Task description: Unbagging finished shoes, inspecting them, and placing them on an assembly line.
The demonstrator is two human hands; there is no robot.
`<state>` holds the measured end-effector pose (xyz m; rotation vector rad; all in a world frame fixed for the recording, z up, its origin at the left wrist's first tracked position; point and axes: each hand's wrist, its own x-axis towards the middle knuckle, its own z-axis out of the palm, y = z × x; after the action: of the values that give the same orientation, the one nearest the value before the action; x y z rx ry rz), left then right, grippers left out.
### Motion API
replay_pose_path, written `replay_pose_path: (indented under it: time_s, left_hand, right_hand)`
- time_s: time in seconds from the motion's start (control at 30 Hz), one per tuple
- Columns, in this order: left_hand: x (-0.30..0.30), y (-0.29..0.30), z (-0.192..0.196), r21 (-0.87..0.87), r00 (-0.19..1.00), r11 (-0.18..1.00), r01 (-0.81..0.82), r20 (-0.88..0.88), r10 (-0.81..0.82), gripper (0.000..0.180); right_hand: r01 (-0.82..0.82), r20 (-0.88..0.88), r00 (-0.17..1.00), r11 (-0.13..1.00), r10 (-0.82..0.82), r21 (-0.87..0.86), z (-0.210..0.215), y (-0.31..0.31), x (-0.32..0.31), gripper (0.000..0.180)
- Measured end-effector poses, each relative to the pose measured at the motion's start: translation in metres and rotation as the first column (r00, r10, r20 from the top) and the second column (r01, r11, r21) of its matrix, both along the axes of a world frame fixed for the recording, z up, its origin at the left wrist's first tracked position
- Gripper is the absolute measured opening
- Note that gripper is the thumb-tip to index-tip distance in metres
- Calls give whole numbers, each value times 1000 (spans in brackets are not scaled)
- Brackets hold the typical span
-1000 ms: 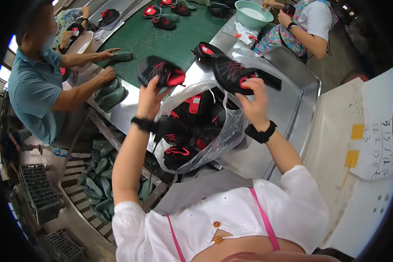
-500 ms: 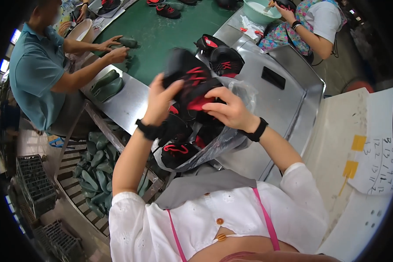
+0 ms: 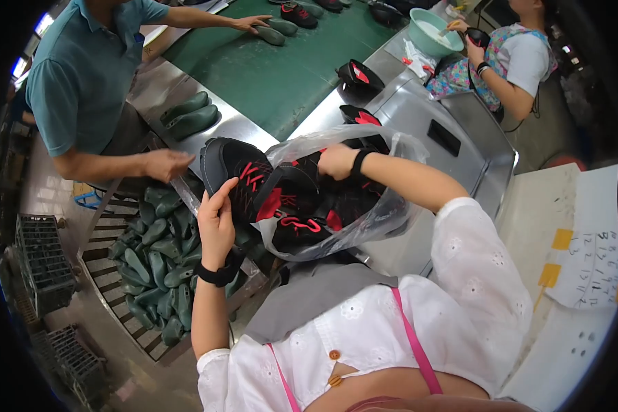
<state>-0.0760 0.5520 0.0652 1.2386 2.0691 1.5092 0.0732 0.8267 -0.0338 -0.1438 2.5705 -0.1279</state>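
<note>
Left of the frame's centre, the left hand [image 3: 216,221] grips a black shoe [image 3: 235,170] with red laces by its lower edge, thumb and fingers closed. It looks light, pliable in the upper and firmer at the toe, hardly fragile; that edge seems a sure hold. Near the centre, the right hand [image 3: 336,162] is curled over the clear plastic bag's [image 3: 383,225] contents; whether it grips anything, I cannot tell.

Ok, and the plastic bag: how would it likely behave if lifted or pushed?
The bag is probably floppy, since its clear film is wrinkled and its rim uneven. Lifted, it would likely be heavy compared with the thin film, given the several shoes inside. Pushed, it may slump or bulge rather than roll, as the shoes lie loosely heaped.
</note>
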Motion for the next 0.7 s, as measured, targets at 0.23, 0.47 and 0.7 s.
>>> replay_pose_path:
  time_s: [0.23,0.47,0.7]
  left_hand:
    - [-2,27,5,-122,978,978,170,-100,-182,46]
    - [11,99,8,-31,754,809,587,385,-533,44]
    - [25,90,19,74,859,907,414,300,-416,25]
  right_hand:
    - [409,298,742,54,-600,-911,148,74,54,42]
    - [85,226,854,-303,-468,-949,153,33,72,41]
    - [325,-92,734,467,-673,-822,193,33,98,49]
